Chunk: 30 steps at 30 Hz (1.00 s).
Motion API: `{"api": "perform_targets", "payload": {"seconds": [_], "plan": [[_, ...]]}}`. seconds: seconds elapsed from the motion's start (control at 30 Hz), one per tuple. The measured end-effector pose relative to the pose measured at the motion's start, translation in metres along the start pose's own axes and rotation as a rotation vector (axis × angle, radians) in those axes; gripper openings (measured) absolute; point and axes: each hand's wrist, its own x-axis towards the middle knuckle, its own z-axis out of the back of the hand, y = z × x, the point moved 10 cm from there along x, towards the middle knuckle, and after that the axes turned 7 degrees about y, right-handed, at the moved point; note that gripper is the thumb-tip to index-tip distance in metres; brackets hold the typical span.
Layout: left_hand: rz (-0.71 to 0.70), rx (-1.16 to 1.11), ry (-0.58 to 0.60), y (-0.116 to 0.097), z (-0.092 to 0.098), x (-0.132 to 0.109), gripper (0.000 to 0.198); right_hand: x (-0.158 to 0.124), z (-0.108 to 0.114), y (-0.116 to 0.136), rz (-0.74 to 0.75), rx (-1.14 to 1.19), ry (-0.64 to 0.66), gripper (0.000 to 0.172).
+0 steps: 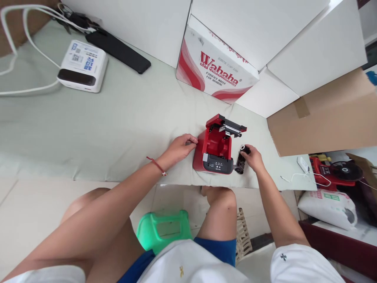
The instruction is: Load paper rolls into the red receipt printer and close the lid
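A small red label printer (198,155) stands on the cloth-covered table with its lid (226,125) raised. Its red inner bay is exposed, and a dark panel with small buttons (218,164) forms its front. At the printer's left side rests my left hand (182,146), fingertips against or very near the casing, thumb apart from the fingers, nothing held. To the right of the printer, my right hand (253,157) grips the upper end of a small black roll (240,163) with a pale core. The roll's lower end lies close to the printer's front right corner.
A Wahaha water carton (218,67) stands behind the printer against white boxes (235,27). A brown cardboard box (321,118) is on the right. Far left lie a white cube-shaped device (84,63), cables and a black phone-like slab (118,49). A green stool (165,232) stands below.
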Motion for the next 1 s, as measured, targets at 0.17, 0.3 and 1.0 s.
{"api": "perform_targets", "payload": {"seconds": [0.17,0.3,1.0], "plan": [[0.005,0.033,0.015,-0.003,0.001,-0.003,0.021,-0.013,0.009,0.020,0.002,-0.088,0.148,0.047],[0.002,0.061,0.039,-0.006,0.001,-0.008,0.019,-0.066,0.045,0.052,0.087,-0.024,0.347,0.060],[-0.111,0.173,-0.055,-0.016,0.004,-0.013,0.022,-0.056,-0.050,0.223,0.422,-0.372,0.308,0.055]]}}
